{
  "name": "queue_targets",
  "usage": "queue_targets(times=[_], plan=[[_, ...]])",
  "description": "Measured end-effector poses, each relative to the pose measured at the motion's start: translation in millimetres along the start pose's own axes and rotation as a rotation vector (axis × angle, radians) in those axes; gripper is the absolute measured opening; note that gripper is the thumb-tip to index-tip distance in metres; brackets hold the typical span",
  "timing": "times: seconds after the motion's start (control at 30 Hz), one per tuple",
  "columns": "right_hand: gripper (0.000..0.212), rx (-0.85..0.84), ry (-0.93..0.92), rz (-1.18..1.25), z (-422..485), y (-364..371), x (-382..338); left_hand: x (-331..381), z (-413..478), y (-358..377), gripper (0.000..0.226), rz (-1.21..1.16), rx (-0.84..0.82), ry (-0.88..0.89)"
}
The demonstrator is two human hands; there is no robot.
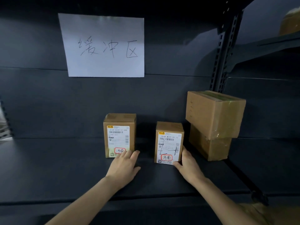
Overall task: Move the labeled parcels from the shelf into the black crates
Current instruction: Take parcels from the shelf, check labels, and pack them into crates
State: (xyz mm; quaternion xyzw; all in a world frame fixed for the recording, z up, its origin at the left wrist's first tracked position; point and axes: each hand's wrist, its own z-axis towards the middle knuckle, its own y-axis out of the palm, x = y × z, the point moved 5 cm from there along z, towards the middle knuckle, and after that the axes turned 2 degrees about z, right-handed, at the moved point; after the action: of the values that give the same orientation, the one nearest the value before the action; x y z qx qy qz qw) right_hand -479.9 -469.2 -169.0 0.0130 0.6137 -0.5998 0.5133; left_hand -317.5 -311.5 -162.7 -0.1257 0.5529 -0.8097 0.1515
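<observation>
Standing apart on the dark grey metal shelf (65, 159): two white-labelled brown cardboard parcels.
Straight fingers of the left hand (123, 166) touch the left parcel (120, 135); the right hand (188, 166) has its fingers gripping the right parcel (169, 143) at its lower corner.

A dark shelf (65, 168) is seen, its board running from the front edge to a dark back panel (48, 103). Two cardboard parcels are stood upright on it around the middle, apart from each other, with their labelled fronts turned toward the front edge. The left parcel (119, 135) is set further back, and the right parcel (169, 143) is set nearer the front edge. Toward the right end, near the back panel, a lower plain box (209, 146) is placed directly on the board at an angle. An upper plain box (214, 112) is stacked on it and overhangs it.
</observation>
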Motion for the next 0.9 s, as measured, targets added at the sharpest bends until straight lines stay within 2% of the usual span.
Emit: queue_targets(times=[0.3, 0.53, 0.67, 0.77, 0.9], plan=[[0.070, -0.050, -0.012, 0.002, 16, 26, -25, -79, -26, -13, 0.052, 0.052, 0.017, -0.204], [0.068, -0.080, -0.026, -0.010, 28, 39, -36, -115, -18, -11, 0.082, -0.033, -0.027, -0.335], [0.065, -0.095, -0.021, 0.000, 35, 44, -36, -125, -6, -6, 0.091, -0.145, -0.071, -0.390], [0.066, -0.104, -0.039, 0.013, 39, 47, -36, -125, 2, -1, 0.091, -0.212, -0.100, -0.385], [0.067, -0.117, -0.045, 0.023, 43, 52, -36, -123, 11, 4, 0.080, -0.278, -0.119, -0.360]])
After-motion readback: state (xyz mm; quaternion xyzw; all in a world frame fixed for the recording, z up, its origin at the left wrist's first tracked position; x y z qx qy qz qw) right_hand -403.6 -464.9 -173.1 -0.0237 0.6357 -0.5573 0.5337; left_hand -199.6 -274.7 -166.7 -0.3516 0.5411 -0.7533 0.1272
